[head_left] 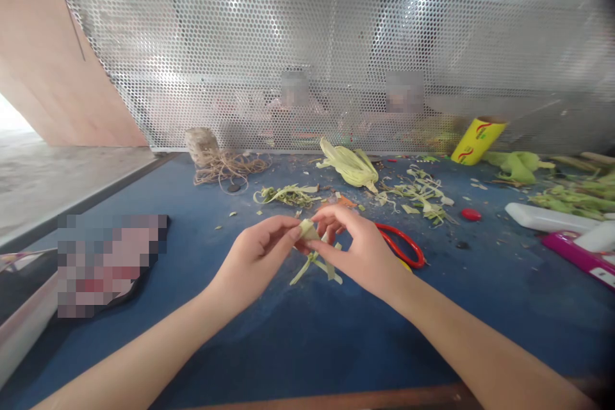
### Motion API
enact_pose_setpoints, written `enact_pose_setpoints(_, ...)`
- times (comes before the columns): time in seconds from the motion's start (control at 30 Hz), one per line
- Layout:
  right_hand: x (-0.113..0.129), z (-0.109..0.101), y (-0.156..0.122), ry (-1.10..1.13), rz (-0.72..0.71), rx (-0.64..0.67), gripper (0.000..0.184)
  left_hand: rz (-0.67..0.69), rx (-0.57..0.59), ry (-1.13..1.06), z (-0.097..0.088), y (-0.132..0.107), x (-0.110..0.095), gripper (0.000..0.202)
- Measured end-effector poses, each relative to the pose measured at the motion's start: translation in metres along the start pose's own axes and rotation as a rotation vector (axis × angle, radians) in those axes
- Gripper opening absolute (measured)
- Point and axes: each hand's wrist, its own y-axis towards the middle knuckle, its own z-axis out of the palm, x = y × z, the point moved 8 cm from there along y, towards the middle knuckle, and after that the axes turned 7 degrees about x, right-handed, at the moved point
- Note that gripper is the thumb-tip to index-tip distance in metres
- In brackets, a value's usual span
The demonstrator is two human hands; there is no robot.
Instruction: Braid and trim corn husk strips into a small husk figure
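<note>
Between my two hands is a small pale-green rolled piece of corn husk (pixel 309 230). My left hand (pixel 262 250) pinches it from the left with thumb and fingertips. From the other side, the fingers of my right hand (pixel 353 237) close round it, some of them hidden behind it. Narrow husk strips (pixel 319 266) show just below, by the tabletop; I cannot tell whether they join the rolled piece. Red-handled scissors (pixel 401 245) lie beside my right hand, partly covered by it.
Husk shreds (pixel 427 195) and a whole husk bundle (pixel 350 166) lie on the blue table (pixel 192 346). Twine (pixel 230 166), a yellow tube (pixel 478 141), a red object (pixel 471 214) and a white-and-purple tool (pixel 576 250) surround them. A perforated metal screen (pixel 331 32) stands behind; a blurred phone-like object (pixel 115 262) lies left.
</note>
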Motion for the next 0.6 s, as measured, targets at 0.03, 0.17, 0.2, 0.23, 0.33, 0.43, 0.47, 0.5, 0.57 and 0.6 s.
enact_pose_setpoints(0.03,0.000,0.001,0.000,-0.004,-0.015,0.007,0.020,-0.001,0.012,0.002,0.001,0.001,0.000,0.020)
enact_pose_setpoints(0.17,0.003,0.002,0.001,-0.010,-0.059,0.020,0.024,0.003,0.055,-0.022,0.005,0.002,0.001,0.023)
enact_pose_setpoints(0.2,0.004,0.002,0.001,-0.014,-0.068,0.023,0.028,0.008,0.065,-0.023,0.006,0.002,0.001,0.023)
enact_pose_setpoints(0.23,0.005,0.001,0.001,-0.020,-0.080,0.024,0.030,0.015,0.079,-0.022,0.007,0.002,0.000,0.023)
enact_pose_setpoints(0.33,0.009,-0.001,0.001,-0.058,-0.112,0.028,0.027,0.019,0.120,0.003,0.010,0.001,0.001,0.029)
enact_pose_setpoints(0.43,0.011,-0.005,0.001,-0.086,-0.100,-0.006,0.014,0.003,0.124,0.056,0.011,0.000,0.003,0.031)
enact_pose_setpoints(0.47,0.010,-0.006,0.001,-0.089,-0.084,-0.020,0.009,0.006,0.113,0.088,0.010,-0.001,0.003,0.027)
enact_pose_setpoints(0.5,0.010,-0.007,0.001,-0.088,-0.066,-0.028,0.007,0.018,0.090,0.131,0.009,-0.001,0.003,0.024)
enact_pose_setpoints(0.57,0.007,-0.005,0.001,-0.076,-0.027,-0.013,0.018,0.065,0.019,0.221,0.005,-0.004,0.000,0.025)
enact_pose_setpoints(0.6,0.006,-0.003,0.001,-0.066,-0.009,0.012,0.023,0.096,-0.019,0.249,0.003,-0.005,-0.002,0.025)
